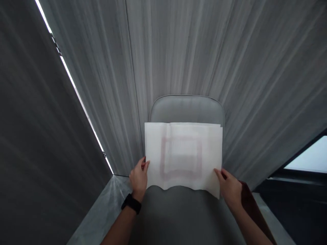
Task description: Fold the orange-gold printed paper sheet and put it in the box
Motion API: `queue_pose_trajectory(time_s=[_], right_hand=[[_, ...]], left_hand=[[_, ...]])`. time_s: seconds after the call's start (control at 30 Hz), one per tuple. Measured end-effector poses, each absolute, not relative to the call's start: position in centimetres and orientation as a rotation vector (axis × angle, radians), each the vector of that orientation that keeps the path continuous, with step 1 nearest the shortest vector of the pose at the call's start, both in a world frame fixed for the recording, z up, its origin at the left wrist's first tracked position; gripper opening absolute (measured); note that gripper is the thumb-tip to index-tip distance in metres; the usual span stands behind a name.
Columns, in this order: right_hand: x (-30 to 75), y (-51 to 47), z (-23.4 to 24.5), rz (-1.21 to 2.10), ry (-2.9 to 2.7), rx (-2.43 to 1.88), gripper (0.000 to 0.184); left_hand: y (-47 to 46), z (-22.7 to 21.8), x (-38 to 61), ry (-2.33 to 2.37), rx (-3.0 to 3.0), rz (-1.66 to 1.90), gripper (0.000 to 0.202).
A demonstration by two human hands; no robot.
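Observation:
A folded white cloth (183, 154) with a faint red rectangular border showing through is held up in front of a grey chair (186, 109). My left hand (139, 177) pinches the cloth's lower left edge; a black watch sits on that wrist. My right hand (228, 187) grips the lower right corner. The cloth's bottom edge sags slightly between my hands, above the chair seat (178, 217).
Grey curtains (178, 51) hang behind the chair and fill most of the view, with a bright slit of light (74, 88) at the left. A dark red-brown object (251, 204) lies by my right arm. A window (309, 158) shows at the right.

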State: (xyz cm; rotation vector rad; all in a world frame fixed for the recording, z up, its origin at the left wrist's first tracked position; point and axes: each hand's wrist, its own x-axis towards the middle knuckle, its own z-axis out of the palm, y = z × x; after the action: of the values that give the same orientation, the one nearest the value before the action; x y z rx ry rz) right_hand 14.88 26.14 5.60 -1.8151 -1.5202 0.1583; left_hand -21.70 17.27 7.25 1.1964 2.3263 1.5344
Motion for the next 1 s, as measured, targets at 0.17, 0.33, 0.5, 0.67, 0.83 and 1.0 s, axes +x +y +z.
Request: queue_pose_trajectory(time_s=[0.17, 0.33, 0.5, 0.67, 0.83, 1.0], right_hand=[[15.5, 25.9, 5.5, 0.108, -1.485, -1.898, 0.056], [15.6, 25.0, 5.7, -0.009, -1.487, -1.924, 0.047], [15.2, 23.7, 6.5, -0.182, -1.594, -1.722, 0.052], [14.8, 22.2, 7.8, -0.207, -1.524, -1.637, 0.052], [15.9, 19.1, 9.1, -0.103, -1.519, -1.606, 0.06], [18.7, 13.0, 8.6, 0.159, -1.557, -1.619, 0.063]], left_hand=[[17.2, 7.4, -21.5, 2.424, 1.254, 1.444, 0.021], [16.7, 7.6, -21.9, 2.435, 1.385, 1.523, 0.022], [16.0, 8.3, -22.3, 2.398, 1.414, 1.707, 0.023], [15.3, 8.8, -21.9, 2.401, 1.296, 1.621, 0.03], [13.0, 10.0, -21.2, 2.158, 1.345, 1.609, 0.035], [7.4, 9.9, -20.4, 2.057, 1.381, 1.599, 0.036]])
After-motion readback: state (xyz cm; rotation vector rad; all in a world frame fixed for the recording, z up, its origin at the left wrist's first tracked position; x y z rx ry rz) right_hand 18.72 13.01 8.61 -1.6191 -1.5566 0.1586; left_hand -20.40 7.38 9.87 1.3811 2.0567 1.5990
